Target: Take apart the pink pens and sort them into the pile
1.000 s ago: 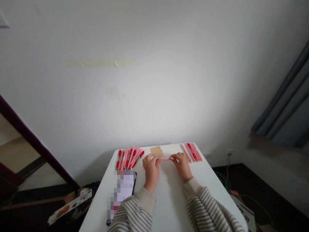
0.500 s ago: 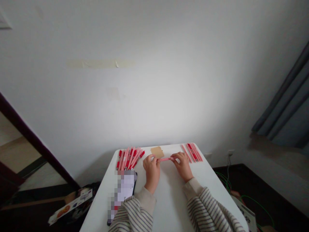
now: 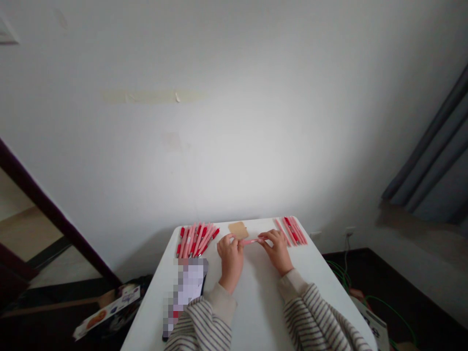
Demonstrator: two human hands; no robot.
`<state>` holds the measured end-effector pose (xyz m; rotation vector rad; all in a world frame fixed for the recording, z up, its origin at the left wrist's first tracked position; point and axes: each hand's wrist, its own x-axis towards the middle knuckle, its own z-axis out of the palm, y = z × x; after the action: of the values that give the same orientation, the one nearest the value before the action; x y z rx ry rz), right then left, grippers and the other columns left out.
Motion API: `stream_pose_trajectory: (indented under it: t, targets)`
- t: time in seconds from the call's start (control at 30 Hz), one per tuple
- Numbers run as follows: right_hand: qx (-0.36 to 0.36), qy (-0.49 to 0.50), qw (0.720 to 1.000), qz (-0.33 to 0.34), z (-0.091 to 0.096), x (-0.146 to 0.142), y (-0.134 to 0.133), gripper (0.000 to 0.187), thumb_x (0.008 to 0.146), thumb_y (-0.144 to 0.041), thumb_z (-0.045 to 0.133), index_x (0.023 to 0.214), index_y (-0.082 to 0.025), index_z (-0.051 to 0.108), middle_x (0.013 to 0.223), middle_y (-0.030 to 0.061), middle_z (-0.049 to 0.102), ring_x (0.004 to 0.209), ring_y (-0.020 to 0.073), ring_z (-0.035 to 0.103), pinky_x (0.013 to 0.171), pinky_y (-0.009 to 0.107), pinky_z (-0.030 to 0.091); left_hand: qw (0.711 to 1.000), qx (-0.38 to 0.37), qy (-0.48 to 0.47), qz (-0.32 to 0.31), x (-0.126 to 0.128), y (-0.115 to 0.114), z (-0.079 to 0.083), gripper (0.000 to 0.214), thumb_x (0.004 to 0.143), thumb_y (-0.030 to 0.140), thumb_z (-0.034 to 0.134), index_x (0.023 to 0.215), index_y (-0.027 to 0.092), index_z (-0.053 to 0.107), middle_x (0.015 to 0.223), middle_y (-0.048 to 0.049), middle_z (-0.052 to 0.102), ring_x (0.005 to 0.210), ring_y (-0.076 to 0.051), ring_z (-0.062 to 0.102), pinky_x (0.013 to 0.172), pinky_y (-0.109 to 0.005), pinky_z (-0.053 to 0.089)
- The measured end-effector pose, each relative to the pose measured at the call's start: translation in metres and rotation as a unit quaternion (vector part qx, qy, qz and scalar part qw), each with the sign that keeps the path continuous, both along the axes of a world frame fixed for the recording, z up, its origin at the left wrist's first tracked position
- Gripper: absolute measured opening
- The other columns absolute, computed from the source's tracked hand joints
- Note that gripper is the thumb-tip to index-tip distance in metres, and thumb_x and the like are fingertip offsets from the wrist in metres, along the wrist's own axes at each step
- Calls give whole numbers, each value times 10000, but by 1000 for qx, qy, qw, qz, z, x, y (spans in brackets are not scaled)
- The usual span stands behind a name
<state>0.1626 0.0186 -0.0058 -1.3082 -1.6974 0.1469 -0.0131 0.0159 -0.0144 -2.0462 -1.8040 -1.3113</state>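
Observation:
A slim pink pen [image 3: 250, 242] is held level above the white table [image 3: 252, 302] between both hands. My left hand [image 3: 231, 256] pinches its left end, and my right hand [image 3: 275, 248] pinches the right end, where the fingertips hide its tip. Just behind the pen lies a flat tan square [image 3: 238, 229]. To the left is a loose pile of pink and red pens [image 3: 195, 239]. Beyond my right hand, several more pink and red pens [image 3: 292, 231] lie side by side.
A phone [image 3: 188, 292], its screen blurred out, lies at the table's left edge beside my left sleeve. The wall [image 3: 234, 146] rises right behind the table. Green cables [image 3: 340, 273] and a box [image 3: 373, 324] are on the floor to the right.
The pen between my hands looks slightly turned, with a whitish part now showing near my right fingers. Both hands stay in nearly the same place.

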Motion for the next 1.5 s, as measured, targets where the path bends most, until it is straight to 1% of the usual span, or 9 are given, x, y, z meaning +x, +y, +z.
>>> stream_pose_trajectory:
  t: [0.13,0.3,0.5,0.87,1.13,1.27,1.37,1.43,1.5]
  targets:
    - [-4,-12,1000,-9,-1,-1,0,319,902,-522,497,867,-293,716,832,40,655,898,235,513,843,379,342,1000,14,-7,-15,-1,2,-1,131,844,225,544,826,185,667,1080,-86,598,1064,-248,505,952,-467,401]
    - [1,-17,1000,-22,-2,-3,-2,375,925,-523,447,822,-284,717,764,41,649,876,236,502,844,381,332,999,32,-19,-31,-1,0,4,111,824,202,563,762,192,655,1087,-84,571,1065,-241,499,944,-467,418]
    - [5,-21,999,-23,-3,-1,-1,353,902,-549,475,883,-295,720,822,49,651,891,242,504,830,373,342,999,27,-20,-25,0,-5,10,109,834,229,561,789,193,653,1082,-90,562,1062,-248,501,939,-475,425]
    - [-4,2,1000,-6,-1,-1,0,336,891,-548,497,898,-293,716,847,50,659,887,239,518,825,377,366,999,10,-30,-22,-1,-4,8,109,823,245,572,847,201,669,1085,-85,554,1059,-254,504,946,-470,419]
    - [-13,83,996,31,-2,-1,1,362,841,-580,556,897,-261,716,825,60,653,885,238,538,850,393,397,999,11,-30,-20,-1,-5,9,96,814,247,590,849,206,669,1076,-83,565,1050,-246,514,934,-457,428]
    - [-38,214,975,46,-1,-3,3,440,731,-610,656,935,-222,691,847,56,644,828,219,572,811,384,451,999,0,-31,-24,-1,-7,12,105,821,270,596,859,213,676,1072,-78,572,1042,-241,516,929,-449,431]
    - [-83,336,936,67,2,-4,3,525,629,-588,742,973,-200,661,840,40,632,767,195,583,719,342,481,999,-8,-36,-31,0,-9,14,98,814,281,614,859,228,684,1067,-68,576,1043,-236,517,932,-444,431]
    - [-103,392,910,88,3,-6,3,484,626,-545,760,944,-195,659,831,35,632,756,181,579,697,321,479,998,-11,-39,-40,0,-9,15,96,811,288,623,858,236,690,1065,-63,577,1046,-232,519,937,-443,430]
    - [-115,424,892,107,3,-8,2,395,661,-530,739,843,-189,658,871,51,644,785,180,579,713,320,481,998,-14,-41,-51,1,-10,15,96,810,294,628,855,240,695,1064,-61,577,1051,-230,518,945,-444,427]
